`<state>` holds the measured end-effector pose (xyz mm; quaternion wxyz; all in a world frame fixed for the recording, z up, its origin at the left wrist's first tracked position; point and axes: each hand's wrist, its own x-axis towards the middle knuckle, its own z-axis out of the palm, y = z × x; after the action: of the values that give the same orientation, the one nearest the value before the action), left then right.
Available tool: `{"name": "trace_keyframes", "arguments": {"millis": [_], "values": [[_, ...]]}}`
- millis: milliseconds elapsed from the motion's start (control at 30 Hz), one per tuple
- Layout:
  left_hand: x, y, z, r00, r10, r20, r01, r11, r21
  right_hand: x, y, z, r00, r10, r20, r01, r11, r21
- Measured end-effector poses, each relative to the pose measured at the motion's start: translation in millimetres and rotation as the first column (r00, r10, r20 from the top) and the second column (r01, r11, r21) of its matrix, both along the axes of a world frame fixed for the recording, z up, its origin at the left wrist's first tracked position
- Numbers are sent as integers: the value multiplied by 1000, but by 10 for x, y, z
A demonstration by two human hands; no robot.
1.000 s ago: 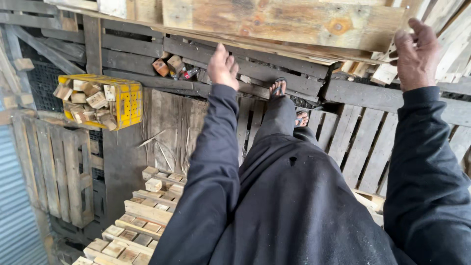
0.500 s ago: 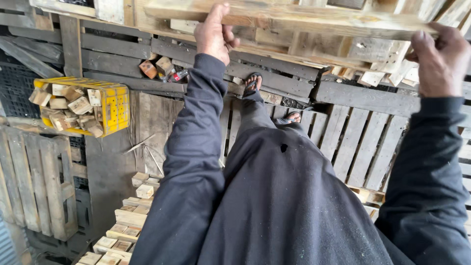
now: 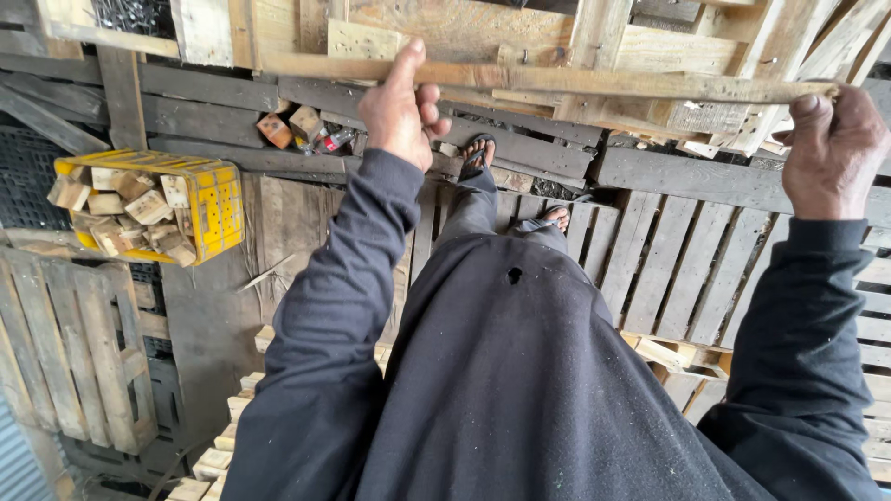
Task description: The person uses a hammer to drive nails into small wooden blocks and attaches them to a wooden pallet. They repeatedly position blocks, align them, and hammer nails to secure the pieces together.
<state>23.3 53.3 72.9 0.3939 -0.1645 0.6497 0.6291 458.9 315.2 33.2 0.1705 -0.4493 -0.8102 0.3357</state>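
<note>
Both hands — left hand (image 3: 401, 109), right hand (image 3: 832, 148) — clenched on the near edge of a raised wooden pallet (image 3: 557, 79) held far and high above sandalled feet (image 3: 478, 153), weathered slats liable to splinter or slip and drop on toes.

Soft, even daylight falls on my view; shadows are faint, focus is sharp, and edges bend from wide-angle distortion.

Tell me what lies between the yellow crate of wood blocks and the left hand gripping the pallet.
In the head view, between the yellow crate and the left hand, loose wood blocks and a small bottle rest on a dark pallet board.
</note>
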Motion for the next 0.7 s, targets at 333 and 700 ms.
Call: {"name": "trace_keyframes", "arguments": {"millis": [333, 700], "values": [[64, 164, -834, 970, -97, -222, 73, 991, -113, -363, 77, -788, 988, -138, -68, 152, 942, 300], [-235, -113, -813, -426, -801, -421, 278, 327, -903, -251, -284, -816, 834, -397, -382, 329, 915, -233]]}}
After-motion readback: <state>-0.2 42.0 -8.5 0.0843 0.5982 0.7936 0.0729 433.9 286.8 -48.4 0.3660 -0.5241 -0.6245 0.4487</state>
